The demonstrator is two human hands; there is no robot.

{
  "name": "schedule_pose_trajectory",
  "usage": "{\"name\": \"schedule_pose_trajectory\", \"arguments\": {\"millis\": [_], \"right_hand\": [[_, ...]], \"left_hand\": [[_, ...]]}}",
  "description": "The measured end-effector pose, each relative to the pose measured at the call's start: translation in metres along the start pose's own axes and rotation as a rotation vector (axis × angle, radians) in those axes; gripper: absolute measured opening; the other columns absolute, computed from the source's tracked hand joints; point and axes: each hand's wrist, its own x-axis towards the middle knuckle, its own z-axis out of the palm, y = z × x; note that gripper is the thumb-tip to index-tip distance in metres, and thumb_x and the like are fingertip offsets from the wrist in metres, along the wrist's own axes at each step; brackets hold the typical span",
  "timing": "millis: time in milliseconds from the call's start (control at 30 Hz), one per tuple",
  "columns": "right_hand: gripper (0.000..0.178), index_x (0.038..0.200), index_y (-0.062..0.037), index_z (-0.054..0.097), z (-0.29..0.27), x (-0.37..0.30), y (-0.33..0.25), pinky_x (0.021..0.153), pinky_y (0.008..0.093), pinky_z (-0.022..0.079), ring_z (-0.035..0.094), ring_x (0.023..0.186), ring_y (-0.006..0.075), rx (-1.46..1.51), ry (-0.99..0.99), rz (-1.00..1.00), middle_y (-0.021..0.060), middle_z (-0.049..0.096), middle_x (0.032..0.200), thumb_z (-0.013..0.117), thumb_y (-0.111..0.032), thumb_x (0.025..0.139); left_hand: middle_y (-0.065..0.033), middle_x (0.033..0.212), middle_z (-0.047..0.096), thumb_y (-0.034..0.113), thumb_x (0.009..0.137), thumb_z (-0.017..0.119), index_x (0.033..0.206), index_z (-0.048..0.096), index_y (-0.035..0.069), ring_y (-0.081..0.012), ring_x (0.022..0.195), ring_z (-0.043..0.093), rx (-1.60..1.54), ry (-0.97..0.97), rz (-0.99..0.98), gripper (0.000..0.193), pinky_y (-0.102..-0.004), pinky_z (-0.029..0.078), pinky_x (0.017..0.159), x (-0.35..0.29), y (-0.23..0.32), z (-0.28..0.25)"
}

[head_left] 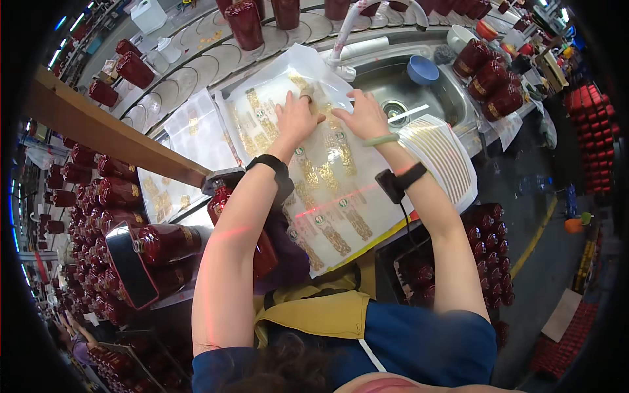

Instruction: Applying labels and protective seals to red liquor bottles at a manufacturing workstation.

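A pale sheet (380,203) with rows of gold and green decals (340,156) lies on the work surface in front of me. My left hand (299,119) is over its far part, fingers spread, with a gold decal strip (300,82) just beyond the fingertips. Whether the fingertips touch that strip, I cannot tell. At the sheet's far right edge is my right hand (364,119), thumb and fingers apart, holding nothing I can see. A dark red glass bottle (265,255) stands partly hidden behind my left forearm.
A steel sink (452,98) with a blue bowl (422,69) and a curved tap (341,39) is at the far right. Striped papers (438,157) lie beside it. A wooden beam (121,134) crosses the left. Red bottles (171,243) crowd around a phone (131,265).
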Motion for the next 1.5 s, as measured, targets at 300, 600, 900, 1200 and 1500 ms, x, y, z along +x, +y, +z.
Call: {"name": "schedule_pose_trajectory", "arguments": {"millis": [300, 600, 900, 1200, 1500], "right_hand": [[0.113, 0.132, 0.0033, 0.041, 0.011, 0.025, 0.003, 0.093, 0.0433, 0.052, 0.059, 0.115, 0.0436, -0.017, -0.276, 0.266, 0.0324, 0.042, 0.132, 0.086, -0.062, 0.052], [0.121, 0.134, 0.0147, 0.036, 0.010, 0.035, -0.002, 0.105, 0.0401, 0.043, 0.044, 0.132, 0.0448, 0.017, -0.436, 0.272, 0.0386, 0.044, 0.135, 0.089, -0.053, 0.049], [0.121, 0.138, 0.0107, 0.035, 0.019, 0.044, 0.018, 0.104, 0.0375, 0.045, 0.051, 0.127, 0.0395, 0.136, -0.520, 0.306, 0.0318, 0.045, 0.137, 0.091, -0.050, 0.050], [0.111, 0.136, 0.0033, 0.036, 0.013, 0.015, -0.003, 0.097, 0.0430, 0.049, 0.056, 0.116, 0.0444, 0.085, -0.237, 0.244, 0.0280, 0.037, 0.133, 0.091, -0.044, 0.052], [0.105, 0.135, -0.0001, 0.032, -0.003, 0.011, -0.026, 0.091, 0.0428, 0.051, 0.056, 0.110, 0.0433, 0.032, -0.105, 0.115, 0.0231, 0.036, 0.125, 0.091, -0.033, 0.055]], "left_hand": [[-0.0204, 0.137, 0.052, 0.038, 0.076, 0.076, 0.122, 0.062, 0.004, -0.0331, 0.140, 0.035, -0.003, 0.029, -0.088, 0.058, -0.0602, 0.024, 0.110, 0.000, -0.002, 0.004], [-0.0071, 0.121, 0.063, 0.040, 0.065, 0.084, 0.116, 0.065, 0.014, -0.0240, 0.128, 0.044, 0.045, -0.018, -0.169, 0.061, -0.0587, 0.028, 0.104, -0.002, 0.000, -0.008], [-0.0145, 0.130, 0.058, 0.037, 0.066, 0.082, 0.129, 0.058, 0.006, -0.0278, 0.130, 0.047, -0.020, -0.052, -0.183, 0.074, -0.0580, 0.027, 0.110, -0.002, 0.011, -0.014], [-0.0142, 0.130, 0.057, 0.027, 0.067, 0.082, 0.123, 0.059, 0.005, -0.0296, 0.132, 0.044, -0.137, 0.012, -0.188, 0.065, -0.0549, 0.032, 0.108, -0.009, 0.009, -0.015], [-0.0315, 0.127, 0.051, 0.010, 0.075, 0.069, 0.118, 0.053, -0.012, -0.0441, 0.120, 0.052, -0.404, 0.162, -0.353, 0.051, -0.0445, 0.044, 0.102, -0.001, 0.006, -0.022]]}}
